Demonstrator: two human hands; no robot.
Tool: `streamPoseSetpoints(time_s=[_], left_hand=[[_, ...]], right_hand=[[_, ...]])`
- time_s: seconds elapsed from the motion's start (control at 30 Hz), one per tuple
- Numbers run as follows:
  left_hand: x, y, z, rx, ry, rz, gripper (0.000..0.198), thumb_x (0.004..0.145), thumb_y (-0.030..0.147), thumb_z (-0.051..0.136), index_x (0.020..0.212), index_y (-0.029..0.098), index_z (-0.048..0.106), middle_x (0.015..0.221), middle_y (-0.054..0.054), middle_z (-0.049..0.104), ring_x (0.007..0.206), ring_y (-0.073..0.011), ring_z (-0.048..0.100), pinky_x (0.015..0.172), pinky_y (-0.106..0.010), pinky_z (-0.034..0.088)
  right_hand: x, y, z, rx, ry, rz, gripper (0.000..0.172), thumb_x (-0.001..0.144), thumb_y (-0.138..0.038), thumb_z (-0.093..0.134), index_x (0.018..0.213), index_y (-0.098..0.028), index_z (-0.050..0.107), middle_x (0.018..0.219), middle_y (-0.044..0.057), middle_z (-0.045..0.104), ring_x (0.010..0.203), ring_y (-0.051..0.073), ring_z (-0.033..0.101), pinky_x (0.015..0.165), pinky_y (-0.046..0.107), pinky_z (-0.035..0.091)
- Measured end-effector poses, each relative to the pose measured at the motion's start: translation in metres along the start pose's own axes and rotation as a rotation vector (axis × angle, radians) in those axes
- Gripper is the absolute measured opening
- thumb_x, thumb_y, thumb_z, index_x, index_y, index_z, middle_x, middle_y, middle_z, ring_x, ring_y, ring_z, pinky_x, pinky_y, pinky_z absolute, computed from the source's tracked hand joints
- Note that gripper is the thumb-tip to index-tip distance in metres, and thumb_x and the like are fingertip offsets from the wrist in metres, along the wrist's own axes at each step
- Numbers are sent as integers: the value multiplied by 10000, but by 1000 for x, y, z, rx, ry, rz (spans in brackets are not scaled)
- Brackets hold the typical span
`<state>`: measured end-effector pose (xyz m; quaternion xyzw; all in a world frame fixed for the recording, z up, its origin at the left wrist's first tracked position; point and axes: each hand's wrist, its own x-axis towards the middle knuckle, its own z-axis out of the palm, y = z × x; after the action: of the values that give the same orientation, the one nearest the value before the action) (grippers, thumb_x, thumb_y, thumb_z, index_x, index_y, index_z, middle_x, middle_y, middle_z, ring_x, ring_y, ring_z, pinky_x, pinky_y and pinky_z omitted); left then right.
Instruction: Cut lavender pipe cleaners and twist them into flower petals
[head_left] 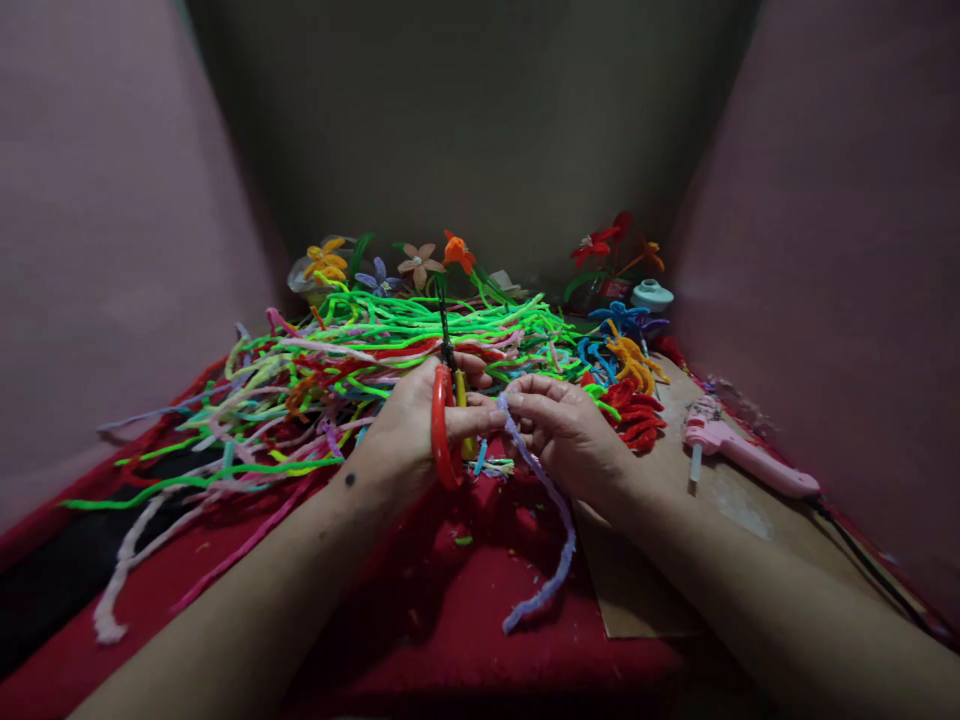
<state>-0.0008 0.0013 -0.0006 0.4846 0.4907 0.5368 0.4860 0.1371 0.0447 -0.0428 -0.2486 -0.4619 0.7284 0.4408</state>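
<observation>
My left hand [409, 415] is closed around scissors with a red handle loop [439, 430]. Their dark blades [445, 325] point away from me. A yellow handle [465, 420] shows beside the red loop; I cannot tell whether it belongs to the same tool. My right hand [566, 430] pinches one end of a lavender pipe cleaner [551, 495], which hangs in a curve over the red cloth. The left thumb reaches to that same end, close against the right fingertips.
A heap of coloured pipe cleaners [360, 350] spreads beyond my hands. Fuzzy flowers [420, 263] stand behind it. To the right are red petal loops [639, 415], orange ones [634, 360], and a pink glue gun [750, 455] on a brown board [637, 590]. Its black cord [862, 560] trails right.
</observation>
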Motion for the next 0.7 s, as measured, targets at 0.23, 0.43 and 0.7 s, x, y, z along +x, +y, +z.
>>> streamPoseSetpoints(time_s=[0.23,0.43,0.7], left_hand=[[-3,3,-1,94,46,40,440,579,174,728,962,165,512,671,26,595,560,-129,570,520,-237,432],[4,-1,-10,117,60,104,405,643,245,740,973,171,517,772,12,603,685,-147,601,609,-262,474],[10,-6,-11,-58,43,125,464,571,191,799,949,194,531,799,16,645,707,-157,646,670,-297,530]], right_hand=[[-5,-5,4,-44,-67,19,226,650,-254,743,790,-162,591,589,-8,636,435,104,556,408,213,441],[-7,-8,6,-46,-6,44,215,675,-290,728,718,-150,571,530,-26,602,379,80,522,324,164,380],[-6,-12,8,-8,9,97,193,720,-301,692,727,-159,561,502,-55,554,348,47,476,291,133,284]])
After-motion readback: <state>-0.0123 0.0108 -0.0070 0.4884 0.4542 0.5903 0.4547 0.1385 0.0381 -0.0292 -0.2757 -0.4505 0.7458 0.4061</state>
